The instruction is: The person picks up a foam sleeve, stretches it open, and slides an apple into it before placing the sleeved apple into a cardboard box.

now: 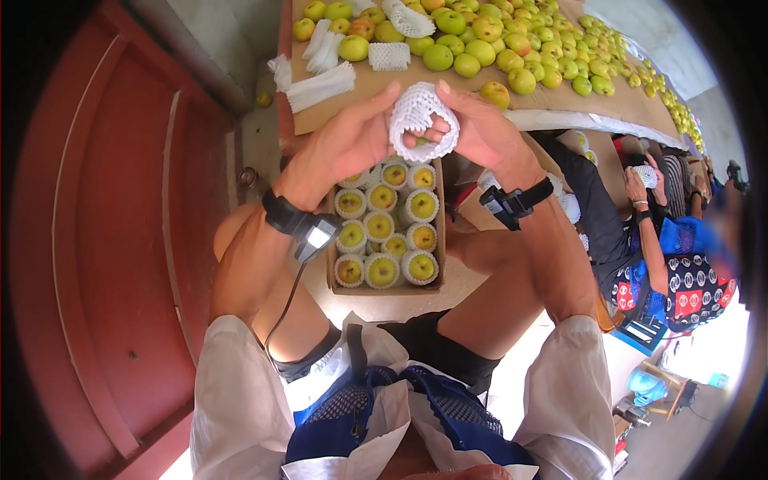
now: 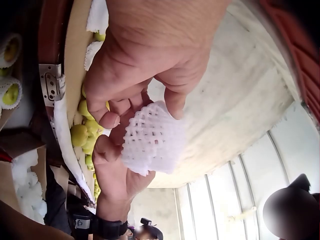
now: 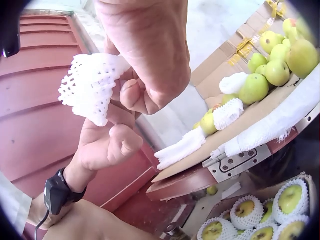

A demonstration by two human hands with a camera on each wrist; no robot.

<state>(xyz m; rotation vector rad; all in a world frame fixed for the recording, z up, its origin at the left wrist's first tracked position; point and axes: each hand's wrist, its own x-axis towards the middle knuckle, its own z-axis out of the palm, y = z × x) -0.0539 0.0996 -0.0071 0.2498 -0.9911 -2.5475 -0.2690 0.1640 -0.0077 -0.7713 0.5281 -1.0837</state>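
Note:
Both hands hold a white foam fruit net (image 1: 424, 120) up over the near edge of the apple-covered table, its open end toward the head camera. The left hand (image 1: 364, 132) grips one side, thumb along the outside. On the opposite side, the right hand (image 1: 486, 132) pinches the net, and curled fingertips show through its opening. In the left wrist view the net's mesh wall (image 2: 154, 137) is spread between the hands. The right wrist view has the net (image 3: 92, 85) flaring out beside the right thumb.
Below the hands stands a cardboard box (image 1: 386, 290) of netted apples. Loose green apples (image 1: 480, 54) cover the table, with flat foam nets (image 1: 320, 86) at its left. A red door (image 1: 104, 240) is at left. Another person (image 1: 652, 240) sits at right, holding a foam net (image 1: 645, 176).

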